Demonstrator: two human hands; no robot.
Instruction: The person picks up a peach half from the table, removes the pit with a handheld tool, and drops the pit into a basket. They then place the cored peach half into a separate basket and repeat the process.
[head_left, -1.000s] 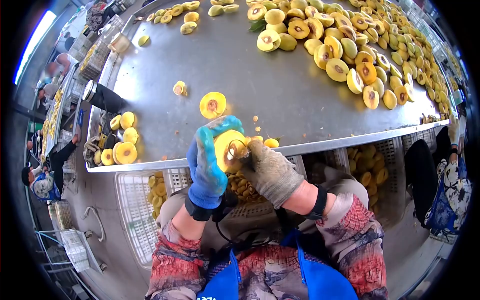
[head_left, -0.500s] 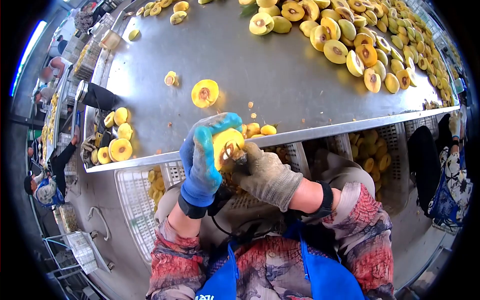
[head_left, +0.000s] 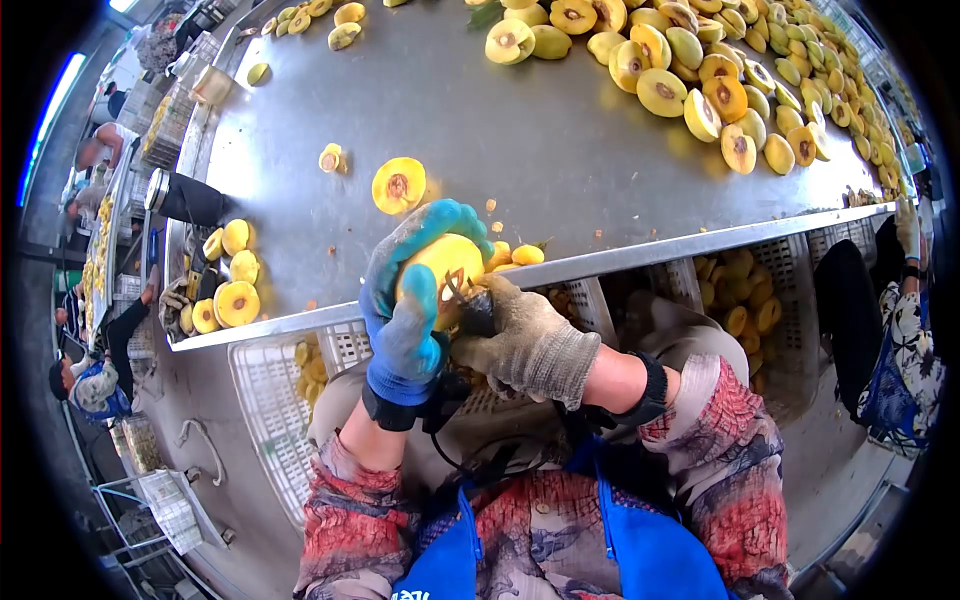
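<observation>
My left hand (head_left: 408,320), in a blue and teal rubber-coated glove, cups a yellow peach half (head_left: 446,262) with its cut face turned to the right. In my right hand (head_left: 530,340), which wears a dirty light knit glove, is a black-handled pitting tool (head_left: 480,312). Its curved metal end sits at the brown centre of the peach half. Both hands are near the front edge of the metal table (head_left: 420,110). Just beyond them another peach half (head_left: 399,186) lies cut side up, and a few small peach pieces (head_left: 527,255) rest beside my left fingertips.
A large heap of peach halves (head_left: 720,95) covers the table's right rear. More halves (head_left: 237,303) and a black cup (head_left: 190,197) are at the left corner. Below the edge stand white crates (head_left: 270,400) with peaches. Co-workers are at left and at right (head_left: 895,340).
The left fingers and thumb have shifted around the peach half, whose cut face is turned slightly differently. The right hand stays close with the tool at its centre. The view has shifted slightly.
</observation>
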